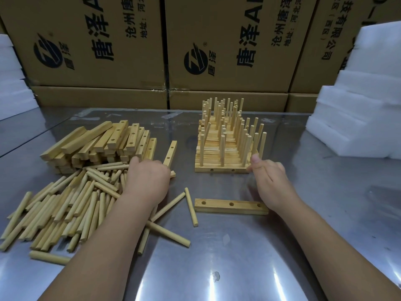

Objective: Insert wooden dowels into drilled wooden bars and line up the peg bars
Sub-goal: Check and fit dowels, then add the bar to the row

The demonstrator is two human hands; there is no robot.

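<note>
The surface (249,246) is glossy sheet metal — probably stainless steel. On it the dowels (65,205) and drilled bars (108,137) are pale, matt, bare wood. Behind the surface stand matt brown cardboard boxes (227,68); at its right edge, white foam blocks (358,109), finely grainy.

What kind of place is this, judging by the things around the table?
Probably a factory workshop or packing area: stacked brown printed cardboard cartons behind the shiny metal table, white foam blocks beside it, and heaps of identical pale wooden dowels and drilled wooden bars.
</note>
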